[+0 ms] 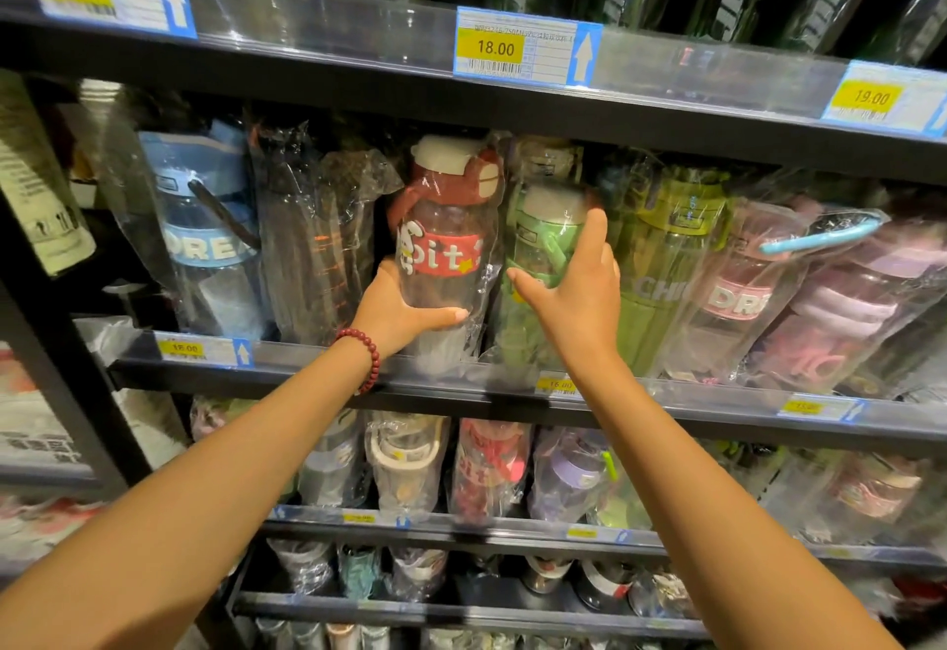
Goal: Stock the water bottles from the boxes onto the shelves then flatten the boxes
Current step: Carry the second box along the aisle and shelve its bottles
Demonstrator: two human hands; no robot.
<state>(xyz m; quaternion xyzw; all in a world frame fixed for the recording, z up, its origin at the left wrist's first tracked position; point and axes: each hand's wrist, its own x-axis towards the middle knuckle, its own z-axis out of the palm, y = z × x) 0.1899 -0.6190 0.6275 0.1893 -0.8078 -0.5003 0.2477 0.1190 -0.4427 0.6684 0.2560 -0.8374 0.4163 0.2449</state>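
Observation:
A clear water bottle with a dark red lid, wrapped in a plastic bag, stands on the middle shelf. My left hand grips its lower part, thumb across the front. My right hand is spread open against the green-lidded bottle just to the right, fingers straight, pushing on its bag. Both bottles stand upright among other bagged bottles.
A blue bottle and a dark bottle stand to the left; a yellow-green, a pink and a purple bottle lean to the right. The upper shelf edge hangs just above the lids. Lower shelves hold more bagged bottles.

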